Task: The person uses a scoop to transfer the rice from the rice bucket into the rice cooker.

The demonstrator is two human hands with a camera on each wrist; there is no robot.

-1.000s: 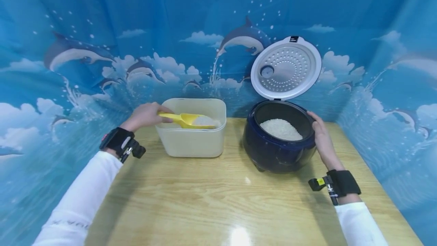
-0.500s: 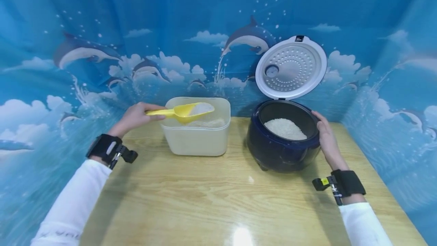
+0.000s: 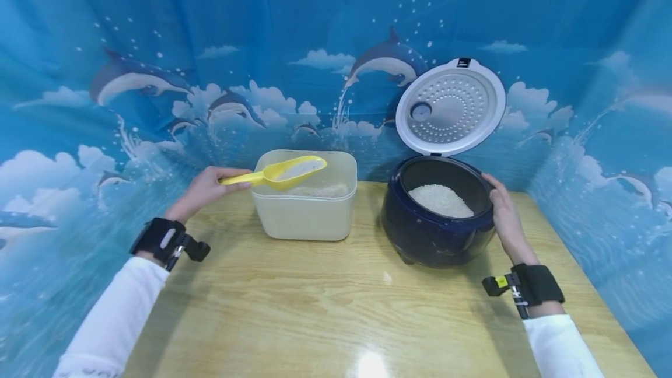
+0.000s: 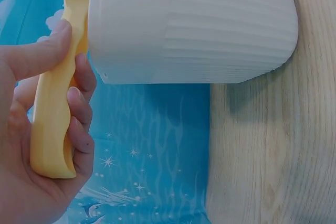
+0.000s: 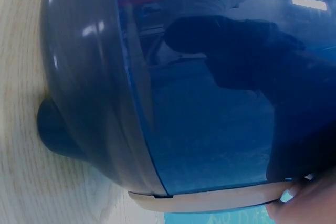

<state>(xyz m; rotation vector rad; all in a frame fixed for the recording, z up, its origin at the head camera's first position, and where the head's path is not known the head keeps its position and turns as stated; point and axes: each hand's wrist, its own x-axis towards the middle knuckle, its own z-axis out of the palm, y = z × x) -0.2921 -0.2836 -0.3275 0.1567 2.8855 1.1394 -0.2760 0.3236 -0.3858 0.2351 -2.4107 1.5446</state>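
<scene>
We see a yellow scoop (image 3: 273, 175) holding white grain over the opening of a cream bin (image 3: 307, 219), whose front wall hides part of the contents. The left hand (image 3: 206, 187) grips the scoop's handle, thumb and fingers wrapped around it. To the right, a dark blue rice cooker (image 3: 437, 242) holds heaped white rice (image 3: 442, 199); the right hand (image 3: 507, 220) rests, fingers extended, against its rim. The raised lid (image 3: 462, 124) bears a black label (image 3: 464, 62) too small for us to read. Letters on the left sleeve (image 3: 112, 311) are cut off. Behind the wood-grain table (image 3: 294, 308) hangs a dolphin-printed blue curtain (image 3: 315, 10).
</scene>
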